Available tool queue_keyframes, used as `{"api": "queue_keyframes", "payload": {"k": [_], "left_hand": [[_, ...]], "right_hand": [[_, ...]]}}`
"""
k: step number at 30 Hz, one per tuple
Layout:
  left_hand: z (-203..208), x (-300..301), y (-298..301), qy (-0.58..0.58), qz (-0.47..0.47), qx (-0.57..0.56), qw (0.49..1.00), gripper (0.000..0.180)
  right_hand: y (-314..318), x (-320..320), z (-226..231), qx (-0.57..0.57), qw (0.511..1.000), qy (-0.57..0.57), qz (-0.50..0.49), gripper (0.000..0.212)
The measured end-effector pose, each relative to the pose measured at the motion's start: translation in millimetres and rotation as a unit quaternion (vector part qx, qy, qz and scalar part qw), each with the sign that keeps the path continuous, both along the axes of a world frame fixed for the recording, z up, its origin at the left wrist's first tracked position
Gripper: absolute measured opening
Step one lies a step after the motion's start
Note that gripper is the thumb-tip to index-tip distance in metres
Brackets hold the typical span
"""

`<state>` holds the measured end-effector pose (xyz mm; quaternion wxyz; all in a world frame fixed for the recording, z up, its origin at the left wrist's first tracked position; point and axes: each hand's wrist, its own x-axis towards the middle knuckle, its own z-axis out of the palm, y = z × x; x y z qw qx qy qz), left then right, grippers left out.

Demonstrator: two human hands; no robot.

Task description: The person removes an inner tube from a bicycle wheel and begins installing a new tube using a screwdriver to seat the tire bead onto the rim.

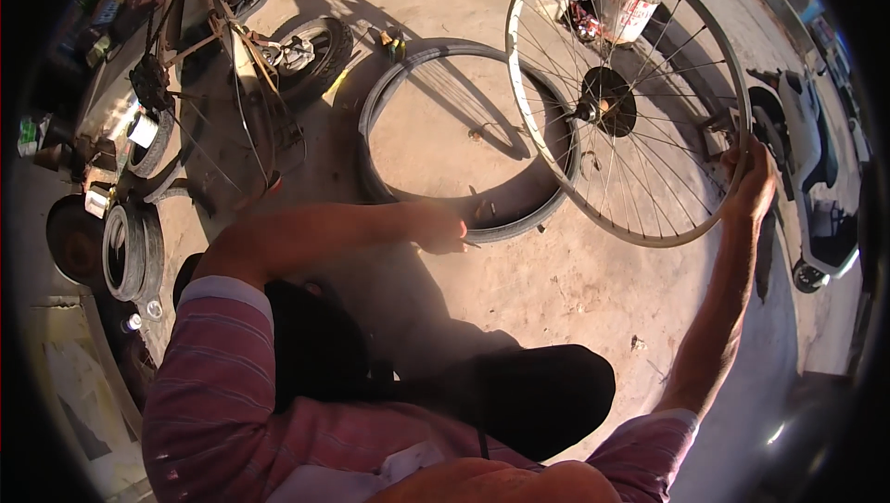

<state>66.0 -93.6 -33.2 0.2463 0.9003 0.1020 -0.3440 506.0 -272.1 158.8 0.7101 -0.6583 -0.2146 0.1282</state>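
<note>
A bare spoked bicycle wheel [627, 95] stands upright on the concrete ground at the right. My right hand [753, 190] grips its metal rim on the right side. A black bicycle tyre [468, 137] lies flat on the ground to the left of the wheel. My left hand [438, 227] reaches down to the near edge of that tyre, fingers closed, with a small thin object showing at the fingertips; what it is I cannot tell. My knees in dark trousers fill the lower middle.
An upside-down bicycle frame [227, 49] with a small wheel [311, 50] stands at the upper left. Stacked tyres [133, 248] lie at the left edge. A white bucket [626, 7] sits behind the wheel. A white scooter [816, 178] is parked at the right.
</note>
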Motion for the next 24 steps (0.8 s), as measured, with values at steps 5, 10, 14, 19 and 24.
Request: {"api": "queue_keyframes", "payload": {"k": [5,10,14,19,24], "left_hand": [[-40,-14,-44,0.016,0.204,-0.155,0.967,0.050],[-140,-52,-74,0.069,0.126,-0.134,0.981,0.052],[-150,-58,-76,0.027,0.048,-0.118,0.991,0.051],[-127,-32,-41,-0.244,0.174,-0.072,0.951,0.039],[-148,-34,-14,-0.328,0.139,0.098,0.929,0.050]], "right_hand": [[-57,35,18,-0.038,0.997,-0.016,-0.071,0.031],[-74,45,-7,-0.077,0.982,-0.104,-0.136,0.034],[-130,101,-13,-0.185,0.960,-0.177,-0.114,0.029],[-154,64,-29,-0.341,0.837,-0.401,-0.151,0.025],[-146,-28,-52,-0.252,0.876,-0.394,-0.121,0.032]]}}
